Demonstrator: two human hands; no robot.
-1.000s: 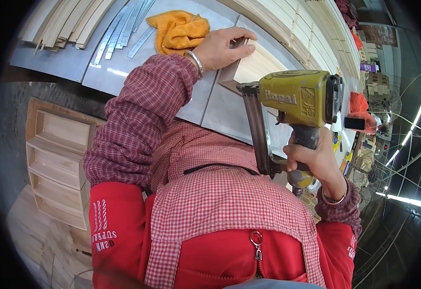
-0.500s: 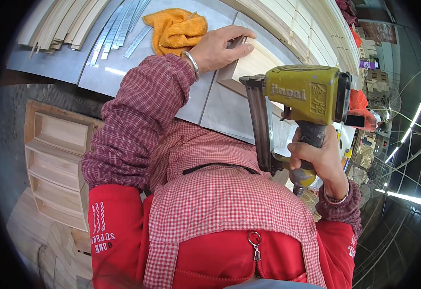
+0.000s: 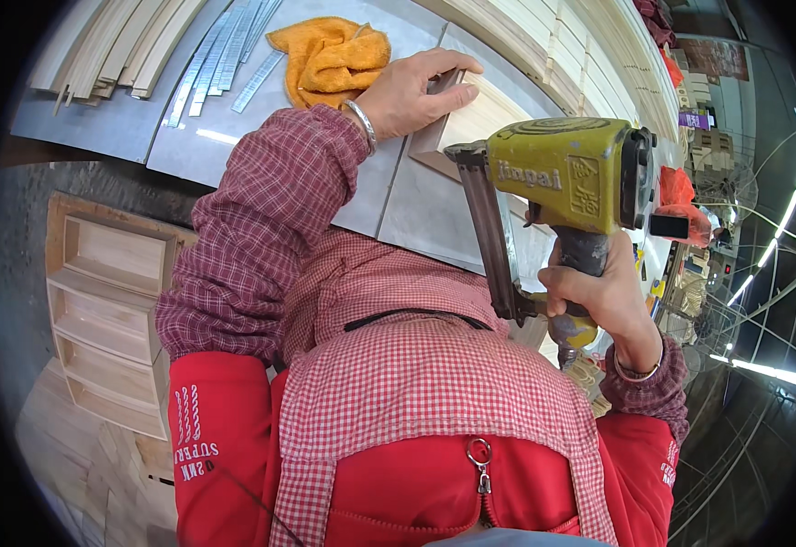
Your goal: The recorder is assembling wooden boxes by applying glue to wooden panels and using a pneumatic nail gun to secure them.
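Observation:
My right hand (image 3: 605,296) is wrapped round the grip of a yellow-green pneumatic staple gun (image 3: 557,173). The gun hangs above the near part of a shallow pale wooden box (image 3: 430,144) and hides much of it. Its nose points to the left, close over the box's wall, and from this angle I cannot tell whether the two touch. At the box's far left corner, my left hand (image 3: 416,89) is closed on the wall, thumb on the inner side and fingers over the outside.
An orange cloth (image 3: 336,59) lies beside my left wrist. Strips of staples (image 3: 220,59) and wooden slats (image 3: 120,46) are at the table's far left. Stacked wooden pieces (image 3: 589,64) line the back. Several wooden boxes (image 3: 111,310) stand lower left, below the grey table (image 3: 179,150).
The staple gun has shifted slightly left in my right hand and turned a little, its nose dipping. My left hand and the wooden box have stayed in place.

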